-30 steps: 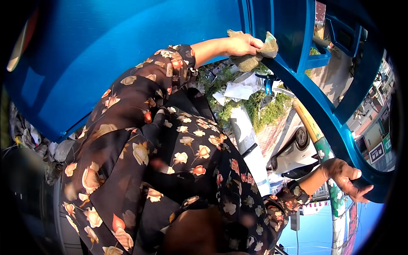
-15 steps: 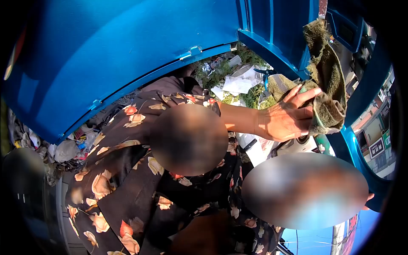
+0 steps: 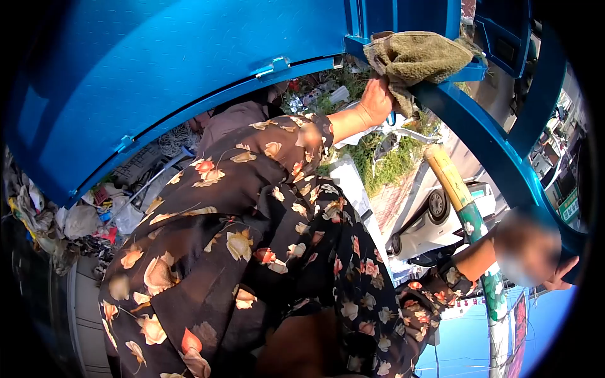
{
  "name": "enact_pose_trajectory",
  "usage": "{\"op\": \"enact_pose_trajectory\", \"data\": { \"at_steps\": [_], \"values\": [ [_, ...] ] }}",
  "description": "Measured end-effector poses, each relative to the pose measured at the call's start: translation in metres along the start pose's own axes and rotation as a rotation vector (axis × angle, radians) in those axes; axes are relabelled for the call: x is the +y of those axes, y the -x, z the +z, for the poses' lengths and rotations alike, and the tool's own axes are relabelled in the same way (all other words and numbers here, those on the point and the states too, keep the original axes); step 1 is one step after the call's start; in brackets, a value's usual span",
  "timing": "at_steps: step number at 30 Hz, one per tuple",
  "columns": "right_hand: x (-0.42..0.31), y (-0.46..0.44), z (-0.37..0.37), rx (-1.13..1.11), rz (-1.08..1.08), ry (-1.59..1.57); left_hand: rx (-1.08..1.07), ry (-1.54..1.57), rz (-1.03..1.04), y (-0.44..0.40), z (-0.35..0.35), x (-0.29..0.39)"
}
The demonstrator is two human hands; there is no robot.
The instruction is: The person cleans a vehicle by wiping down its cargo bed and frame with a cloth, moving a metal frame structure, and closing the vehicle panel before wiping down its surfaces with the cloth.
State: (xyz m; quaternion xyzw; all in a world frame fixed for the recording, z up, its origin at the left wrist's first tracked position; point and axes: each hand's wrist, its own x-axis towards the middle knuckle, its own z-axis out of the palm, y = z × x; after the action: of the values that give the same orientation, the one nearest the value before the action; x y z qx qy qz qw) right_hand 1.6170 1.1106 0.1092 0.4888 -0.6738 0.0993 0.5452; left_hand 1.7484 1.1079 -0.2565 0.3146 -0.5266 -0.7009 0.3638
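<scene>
My left hand (image 3: 377, 101) is closed round a bunched olive-green terry cloth (image 3: 421, 58) in the upper part of the view. The cloth lies against the corner of a blue metal frame (image 3: 476, 120), and a fold hangs below my fingers. At the lower right, my right hand (image 3: 558, 276) reaches to the curved end of the frame. A blurred patch covers much of this hand. The fingertips that show are stretched out and apart beside the blue metal, and nothing is visible in them.
A large blue metal panel (image 3: 176, 75) with latches fills the upper left. Mixed litter (image 3: 82, 220) lies below it. To the right are a bamboo pole (image 3: 449, 179) wrapped in green and a white car (image 3: 435, 223). My floral garment (image 3: 239, 239) fills the middle.
My left hand has moved up and left with the cloth, which was hanging loosely and is now bunched over the frame corner. The car and pole show more fully.
</scene>
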Motion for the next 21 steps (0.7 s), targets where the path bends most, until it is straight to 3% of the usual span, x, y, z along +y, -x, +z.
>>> {"op": "enact_pose_trajectory", "data": {
  "at_steps": [2,4,6,7,10,13,16,21],
  "values": [
    [-0.002,-0.003,0.006,0.027,-0.011,-0.05,0.059,-0.114,0.061,-0.012,-0.012,0.002],
    [-0.003,0.001,0.005,0.022,-0.012,-0.032,0.106,-0.149,-0.441,-0.015,-0.026,-0.044],
    [-0.005,0.001,0.008,0.023,-0.018,-0.023,0.3,-0.228,-0.498,-0.016,-0.034,-0.109],
    [-0.005,0.001,0.009,0.022,-0.021,-0.026,0.15,-0.35,-0.551,-0.018,-0.044,-0.098],
    [-0.008,0.003,0.014,0.022,-0.029,-0.033,0.294,-0.195,-0.68,-0.031,-0.033,-0.075],
    [-0.009,0.004,0.022,0.012,-0.032,-0.045,0.29,-0.096,-0.652,-0.035,-0.032,-0.014],
    [-0.013,0.006,0.021,-0.003,-0.029,-0.041,0.109,-0.217,-0.545,-0.027,-0.022,0.034],
    [-0.026,0.008,0.035,-0.093,0.001,-0.074,0.012,-0.075,-0.07,-0.012,0.009,0.114]
  ]
}}
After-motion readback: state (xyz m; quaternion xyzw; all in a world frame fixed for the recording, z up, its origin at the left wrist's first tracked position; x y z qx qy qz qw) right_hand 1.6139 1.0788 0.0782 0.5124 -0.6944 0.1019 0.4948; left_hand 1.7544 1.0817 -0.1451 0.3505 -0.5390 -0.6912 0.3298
